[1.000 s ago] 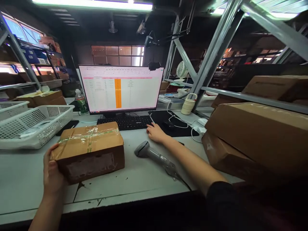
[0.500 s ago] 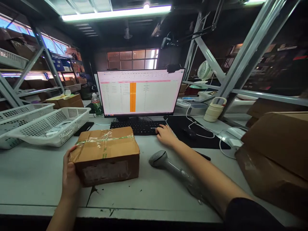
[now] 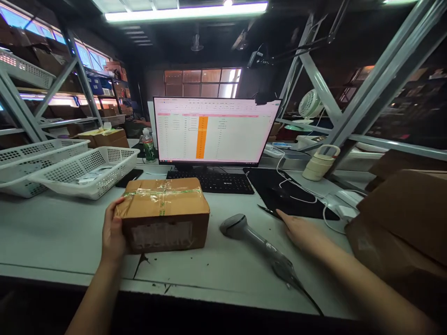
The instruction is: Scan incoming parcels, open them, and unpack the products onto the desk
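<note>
A taped cardboard box [image 3: 164, 214] sits on a grey counter [image 3: 52, 237], and every place here is given from that box. The left hand [image 3: 113, 232] holds the box's left end: the thumb lies over the top left edge, and the other fingers are hidden behind or under the cardboard, so how far they wrap cannot be told. The right hand [image 3: 302, 232] lies flat on the counter well to the right of the box, fingers stretched out and holding nothing, its fingertips at the edge of a black mat [image 3: 289, 195]. Between the box and that hand lies a grey scanner [image 3: 258, 244], its head nearest the box and its cable running off toward the counter's near edge. Just behind the box are a black keyboard [image 3: 213, 181] and a monitor [image 3: 214, 132] showing a spreadsheet with 1 orange column. To the box's left rear stand white baskets [image 3: 87, 172]. Large brown cartons [image 3: 401, 218] sit far to the right. The box looks stiff but a little dented, with clear tape crossing its top and a worn label on the near face; the tape is likely slick, so the bare cardboard ends look like the surest places to take hold. Its weight cannot be judged, though 1 hand steadies it.
</note>
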Tool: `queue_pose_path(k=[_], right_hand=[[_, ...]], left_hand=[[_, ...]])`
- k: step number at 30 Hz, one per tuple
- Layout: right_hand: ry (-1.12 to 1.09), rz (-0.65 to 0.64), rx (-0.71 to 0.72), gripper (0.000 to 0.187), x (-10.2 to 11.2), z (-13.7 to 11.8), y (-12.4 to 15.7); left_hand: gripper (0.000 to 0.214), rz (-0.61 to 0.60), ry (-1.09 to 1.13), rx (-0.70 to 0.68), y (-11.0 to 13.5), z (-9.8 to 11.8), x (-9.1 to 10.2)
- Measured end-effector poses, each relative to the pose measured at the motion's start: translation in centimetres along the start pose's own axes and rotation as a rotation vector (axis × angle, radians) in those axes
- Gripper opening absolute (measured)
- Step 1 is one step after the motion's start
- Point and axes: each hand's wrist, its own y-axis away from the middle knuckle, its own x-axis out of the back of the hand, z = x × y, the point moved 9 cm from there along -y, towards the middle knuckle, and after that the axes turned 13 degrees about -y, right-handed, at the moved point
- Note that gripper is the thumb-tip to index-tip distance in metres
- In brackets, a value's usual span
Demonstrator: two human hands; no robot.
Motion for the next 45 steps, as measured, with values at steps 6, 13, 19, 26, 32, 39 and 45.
queue_pose_path(k=[6, 13, 19, 26, 32, 39, 45], right_hand=[[-0.302, 0.051, -0.190, 0.049, 0.7, 0.8, 2.5], [-0.873, 0.107, -0.194, 0.045, 4.8, -5.0, 1.5], [-1.841, -0.325, -0.125, 0.042, 3.5, -20.1, 5.7], [-1.602, -0.304, 0.107, 0.042, 2.7, -23.8, 9.8], [-1.014, 0.039, 0.592, 0.045, 6.3, -26.8, 14.0], [-0.527, 0.499, 0.833, 0.047, 8.2, -30.9, 17.9], [-0.563, 0.519, 0.795, 0.050, 8.0, -32.3, 17.8]], left_hand=[[0.043, -0.005, 0.130, 0.170, -1.6, 0.8, -0.4], [0.053, -0.131, 0.004, 0.214, -2.8, 0.6, -0.4], [0.062, -0.362, 0.007, 0.177, -6.2, 1.2, -3.0], [0.049, -0.038, -0.124, -0.190, -2.1, 7.1, 1.6], [0.051, -0.434, -0.629, -0.718, 9.3, 14.9, -2.1], [0.036, -0.327, -0.619, -0.826, 9.9, 15.7, -2.6], [0.040, -0.318, -0.631, -0.855, 10.3, 15.9, -2.3]])
